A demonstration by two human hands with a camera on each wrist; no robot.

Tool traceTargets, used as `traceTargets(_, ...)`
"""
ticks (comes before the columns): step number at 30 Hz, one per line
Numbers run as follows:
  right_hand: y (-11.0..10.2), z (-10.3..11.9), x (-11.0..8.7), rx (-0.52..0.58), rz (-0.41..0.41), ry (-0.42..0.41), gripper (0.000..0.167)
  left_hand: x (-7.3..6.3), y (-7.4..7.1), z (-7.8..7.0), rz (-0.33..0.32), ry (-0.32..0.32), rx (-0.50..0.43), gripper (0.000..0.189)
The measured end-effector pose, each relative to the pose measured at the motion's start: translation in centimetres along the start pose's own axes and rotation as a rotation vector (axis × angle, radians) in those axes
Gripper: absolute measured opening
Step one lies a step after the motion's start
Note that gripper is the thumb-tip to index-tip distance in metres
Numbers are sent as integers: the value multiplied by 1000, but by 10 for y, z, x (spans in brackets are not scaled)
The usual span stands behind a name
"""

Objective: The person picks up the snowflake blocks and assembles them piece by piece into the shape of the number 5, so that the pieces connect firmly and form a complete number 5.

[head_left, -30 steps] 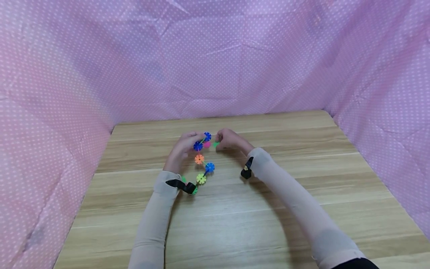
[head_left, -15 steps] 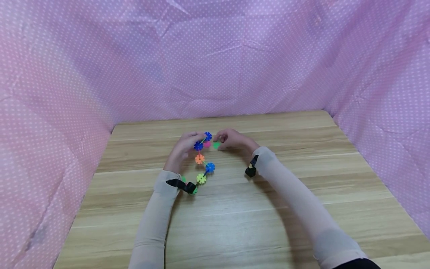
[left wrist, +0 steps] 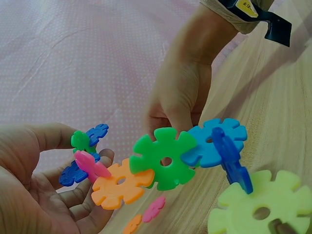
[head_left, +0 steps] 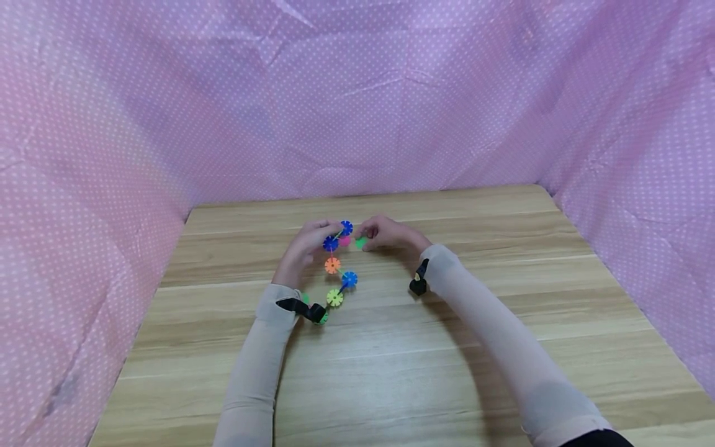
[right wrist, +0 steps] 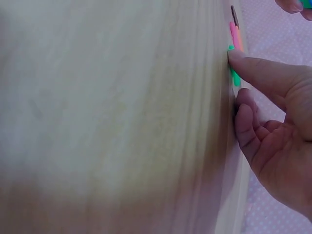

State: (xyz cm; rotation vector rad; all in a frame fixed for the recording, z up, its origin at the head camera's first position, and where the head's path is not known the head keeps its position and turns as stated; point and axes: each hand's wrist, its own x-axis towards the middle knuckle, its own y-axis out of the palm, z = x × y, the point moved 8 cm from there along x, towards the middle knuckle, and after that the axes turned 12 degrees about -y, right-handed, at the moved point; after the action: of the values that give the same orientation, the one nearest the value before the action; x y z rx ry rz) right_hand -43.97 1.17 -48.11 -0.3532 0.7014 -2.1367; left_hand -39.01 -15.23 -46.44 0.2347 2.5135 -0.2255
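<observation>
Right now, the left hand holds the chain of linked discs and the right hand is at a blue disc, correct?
Not quite: the right hand is at a green disc, as the right wrist view shows. The left hand does hold the chain of linked discs.

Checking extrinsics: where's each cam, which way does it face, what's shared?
Head: worn on the head, forward and down over the table; left hand, right hand and sleeves show.
Left wrist: on that wrist, past the left hand and disc chain toward the right hand.
Right wrist: on that wrist, along the table; right hand touches a green disc, left fingertips top right.
Shared: head and left wrist both show the disc chain and both hands.
</observation>
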Motion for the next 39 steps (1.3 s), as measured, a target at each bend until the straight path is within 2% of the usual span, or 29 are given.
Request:
traceTargets(7, 3, -3, -2, 16, 15, 47, 24, -3, 3, 2, 2, -3, -26, 34)
traceTargets(12, 4, -3, -3, 9, 24, 49, 24, -6, 5, 3, -2, -1, -36, 31)
traceTargets(21, 3, -1, -10, 74, -32, 35, 24, -8, 6, 5, -14, -5, -32, 32)
traceTargets(26, 2, 1, -17, 78, -111, 49, 23, -9, 8, 6, -8, -12, -36, 35)
traceTargets(31, 2, 6, -25, 123, -215, 22, 21, -12, 9, 7, -5, -19, -49, 29)
traceTargets(39, -5, 6, -43, 259, -441, 51, 22, -12, 12, 10, 5, -13, -63, 35)
